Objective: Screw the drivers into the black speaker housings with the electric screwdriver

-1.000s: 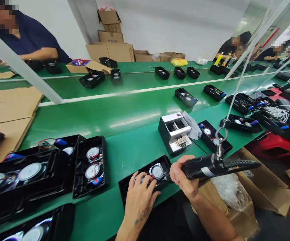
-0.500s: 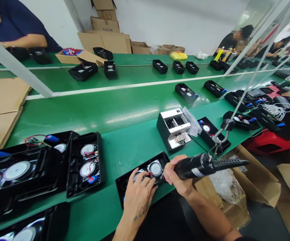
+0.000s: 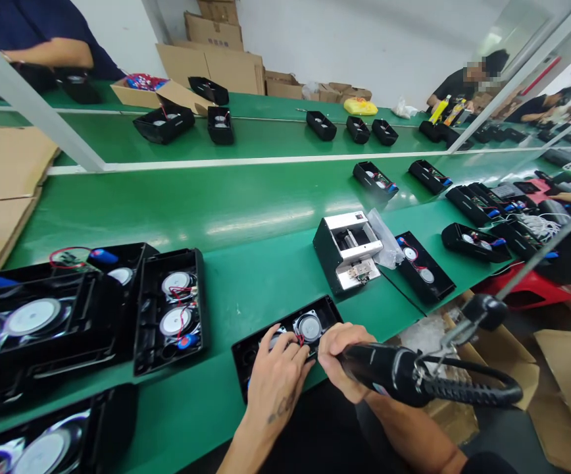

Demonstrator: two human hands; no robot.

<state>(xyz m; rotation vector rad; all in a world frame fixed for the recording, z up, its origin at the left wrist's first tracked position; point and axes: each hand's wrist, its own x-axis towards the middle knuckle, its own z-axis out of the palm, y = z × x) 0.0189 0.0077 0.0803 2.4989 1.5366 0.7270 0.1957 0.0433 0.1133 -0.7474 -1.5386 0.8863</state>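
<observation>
A black speaker housing [image 3: 246, 352] lies open at the near edge of the green bench, with round silver-white speakers [image 3: 309, 326] and red wires inside. My left hand [image 3: 278, 365] rests over its left speaker, fingers spread and bent, the fingertips by the wires and near rim. My right hand [image 3: 343, 359] is wrapped round the front of a black electric screwdriver [image 3: 389, 372], whose tip end points into the housing's right side. The bit itself is hidden by my fingers. The screwdriver hangs from a metal hook and cord.
Other open housings [image 3: 199, 316] stand at the left. A black-and-white machine [image 3: 319, 247], a plastic bag [image 3: 387, 243] and another housing [image 3: 446, 286] sit beyond. Cardboard boxes [image 3: 569, 368] lie low at the right. People work across the bench; a person's hand shows at far right.
The screwdriver's rear end has swung down and toward me, and its cord now bends in a loop. My right hand has turned with it. My left hand stays on the housing.
</observation>
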